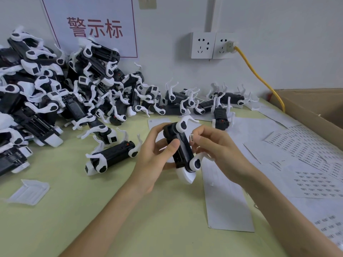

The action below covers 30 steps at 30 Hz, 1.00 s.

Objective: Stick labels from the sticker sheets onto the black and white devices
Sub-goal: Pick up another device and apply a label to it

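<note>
Table (74, 210): pale green top, set against a white wall with a red-lettered sign (92, 26) and sockets (203, 45).
Pile of devices (46, 93): black and white, heaped far left, trailing along the wall.
Sticker sheets (315, 184): spread flat at right, beside a cardboard box (315, 106).
Device (181, 145): lifted over mid-table, tilted, between both hands.
Left hand (157, 154): curled round the device's body.
Right hand (213, 145): pinching a label.
Label (191, 138): small, at the device's right edge.

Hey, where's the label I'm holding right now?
In the head view's centre, the label is pinched in the right hand, just right of the device that the left hand holds.
</note>
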Motion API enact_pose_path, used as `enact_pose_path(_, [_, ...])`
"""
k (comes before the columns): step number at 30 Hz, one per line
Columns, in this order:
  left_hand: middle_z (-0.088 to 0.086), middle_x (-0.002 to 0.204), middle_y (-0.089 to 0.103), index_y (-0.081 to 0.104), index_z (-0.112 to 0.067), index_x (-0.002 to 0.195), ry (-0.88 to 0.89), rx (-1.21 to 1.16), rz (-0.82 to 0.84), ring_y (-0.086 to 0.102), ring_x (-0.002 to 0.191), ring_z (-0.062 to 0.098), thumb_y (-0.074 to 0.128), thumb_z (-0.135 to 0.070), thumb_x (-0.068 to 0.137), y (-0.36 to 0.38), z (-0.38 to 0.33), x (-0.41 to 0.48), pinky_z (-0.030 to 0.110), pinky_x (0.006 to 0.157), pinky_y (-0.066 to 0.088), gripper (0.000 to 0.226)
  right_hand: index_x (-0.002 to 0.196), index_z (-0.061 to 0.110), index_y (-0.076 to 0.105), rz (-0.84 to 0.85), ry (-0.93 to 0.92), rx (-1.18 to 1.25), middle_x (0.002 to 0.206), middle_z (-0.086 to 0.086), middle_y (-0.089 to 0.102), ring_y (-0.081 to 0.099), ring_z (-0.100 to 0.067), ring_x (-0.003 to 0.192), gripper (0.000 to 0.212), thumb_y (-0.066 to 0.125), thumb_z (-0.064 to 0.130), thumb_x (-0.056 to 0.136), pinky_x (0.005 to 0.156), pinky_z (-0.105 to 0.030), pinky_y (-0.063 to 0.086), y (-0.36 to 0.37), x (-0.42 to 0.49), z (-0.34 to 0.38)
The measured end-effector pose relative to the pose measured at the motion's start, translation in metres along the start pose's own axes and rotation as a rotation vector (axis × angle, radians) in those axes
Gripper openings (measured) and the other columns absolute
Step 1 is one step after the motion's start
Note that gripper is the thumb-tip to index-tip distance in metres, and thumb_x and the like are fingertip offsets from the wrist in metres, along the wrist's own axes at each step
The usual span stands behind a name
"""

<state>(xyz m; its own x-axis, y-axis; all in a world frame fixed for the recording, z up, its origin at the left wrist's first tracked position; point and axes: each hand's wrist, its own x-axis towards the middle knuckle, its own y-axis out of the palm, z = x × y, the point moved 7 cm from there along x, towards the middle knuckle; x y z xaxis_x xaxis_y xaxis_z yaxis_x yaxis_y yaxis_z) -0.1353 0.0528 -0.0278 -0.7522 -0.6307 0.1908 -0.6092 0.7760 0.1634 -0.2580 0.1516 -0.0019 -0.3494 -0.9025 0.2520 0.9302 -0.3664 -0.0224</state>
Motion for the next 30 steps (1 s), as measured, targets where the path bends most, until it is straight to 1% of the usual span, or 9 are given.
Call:
enact_pose_path(3, [0.012,0.123,0.071,0.055,-0.028,0.131,0.024,0.057,0.009,0.066,0.118,0.036,0.070,-0.032,0.087,0.0004,-0.0003,-0.0002,0.061,0.095,0.055,0.047,0.083,0.013,0.062,0.022,0.010,-0.037,0.075,0.004,0.058,0.057,-0.009,0.070,0.015,0.061,0.025,0.092,0.066,-0.015,0.044,0.0019,-0.0007,0.0010])
enact_pose_path(5, [0.010,0.122,0.072,0.056,-0.029,0.130,0.043,0.085,0.006,0.066,0.117,0.036,0.071,-0.033,0.086,0.0005,-0.0015,-0.0002,0.062,0.095,0.055,0.047,0.083,0.014,0.061,0.025,0.004,-0.057,0.072,0.008,0.058,0.057,-0.009,0.069,0.015,0.060,0.026,0.092,0.066,-0.016,0.045,0.0024,-0.0006,0.0010])
enact_pose_path(10, [0.004,0.115,0.074,0.059,-0.038,0.124,0.053,0.107,0.013,0.069,0.105,0.041,0.074,-0.034,0.086,0.0022,-0.0014,-0.0003,0.056,0.085,0.061,0.041,0.082,0.016,0.062,0.017,-0.035,-0.129,0.069,0.013,0.058,0.058,-0.008,0.067,0.014,0.059,0.025,0.093,0.069,-0.018,0.047,0.0037,-0.0007,0.0026])
enact_pose_path(12, [0.004,0.115,0.074,0.059,-0.040,0.123,0.059,0.107,0.014,0.069,0.104,0.040,0.076,-0.038,0.084,0.0023,-0.0014,-0.0005,0.055,0.084,0.061,0.042,0.082,0.016,0.062,0.013,-0.043,-0.156,0.070,0.014,0.059,0.058,-0.007,0.068,0.014,0.059,0.025,0.093,0.071,-0.021,0.048,0.0036,-0.0004,0.0024])
enact_pose_path(15, [0.003,0.114,0.074,0.059,-0.041,0.122,0.064,0.103,0.011,0.071,0.101,0.038,0.079,-0.040,0.082,0.0014,-0.0004,0.0000,0.049,0.081,0.063,0.044,0.083,0.016,0.062,0.003,-0.055,-0.194,0.071,0.014,0.060,0.060,-0.007,0.070,0.015,0.059,0.025,0.094,0.073,-0.024,0.049,0.0027,-0.0002,0.0015])
enact_pose_path(20, [0.005,0.113,0.074,0.058,-0.038,0.122,0.085,0.111,0.008,0.071,0.098,0.040,0.077,-0.031,0.085,0.0006,0.0009,0.0005,0.052,0.082,0.062,0.043,0.085,0.015,0.063,-0.024,-0.069,-0.239,0.071,0.014,0.062,0.061,-0.006,0.070,0.017,0.060,0.029,0.094,0.073,-0.027,0.049,0.0019,0.0001,0.0011])
enact_pose_path(26, [0.004,0.112,0.074,0.059,-0.037,0.121,0.076,0.093,0.000,0.072,0.098,0.036,0.077,-0.029,0.083,0.0007,0.0009,0.0011,0.041,0.076,0.063,0.043,0.084,0.015,0.063,-0.049,-0.086,-0.249,0.069,0.015,0.062,0.061,-0.006,0.068,0.016,0.060,0.028,0.093,0.070,-0.023,0.049,0.0040,-0.0004,0.0035])
enact_pose_path(28, [0.004,0.112,0.075,0.059,-0.037,0.121,0.075,0.092,-0.005,0.072,0.098,0.036,0.078,-0.029,0.082,-0.0001,0.0017,0.0012,0.042,0.077,0.063,0.044,0.084,0.013,0.063,-0.060,-0.091,-0.244,0.069,0.014,0.061,0.060,-0.007,0.067,0.017,0.061,0.026,0.094,0.069,-0.022,0.048,0.0046,-0.0006,0.0037])
enact_pose_path(30, [0.003,0.111,0.074,0.059,-0.038,0.119,0.074,0.091,-0.009,0.071,0.099,0.036,0.079,-0.029,0.081,-0.0005,0.0024,0.0012,0.044,0.078,0.063,0.044,0.085,0.010,0.063,-0.071,-0.090,-0.247,0.070,0.011,0.061,0.059,-0.009,0.068,0.016,0.062,0.020,0.098,0.069,-0.026,0.048,0.0040,-0.0009,0.0030])
